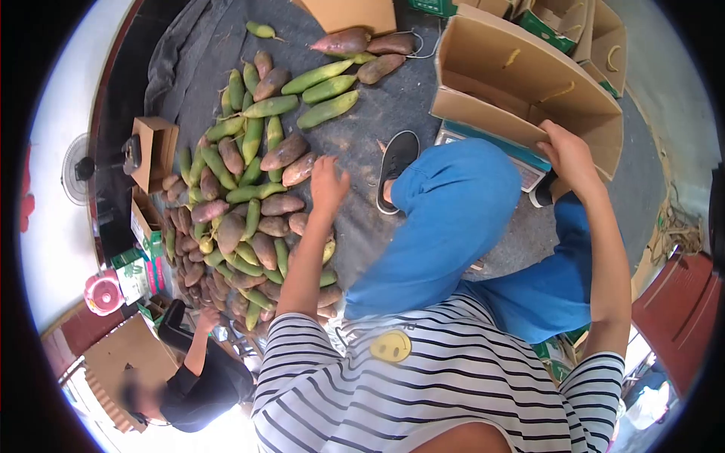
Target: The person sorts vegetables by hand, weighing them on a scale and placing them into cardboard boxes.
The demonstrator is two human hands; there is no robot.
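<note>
My left hand (328, 186) is over the right edge of the heap, its thumb apart from the fingers. Right beside the fingertips lies a pinkish-brown root (299, 169), with a browner root (285, 151) just behind it. Long green radishes (254, 143) are mixed through the heap around them. On my other side, my right hand (568, 155) grips the near edge of an open cardboard box (483, 94), fingers hooked over its wall. Two yellow cord handles show inside the box. Under it is a flat teal-and-silver base (531, 160) resembling a scale.
Dark cloth (355, 143) covers the floor. More cartons (604, 45) stand at the far right, another carton (351, 15) at the top. Left of the heap are a small box (155, 155) and a fan (78, 167). Another person (200, 389) works at lower left.
</note>
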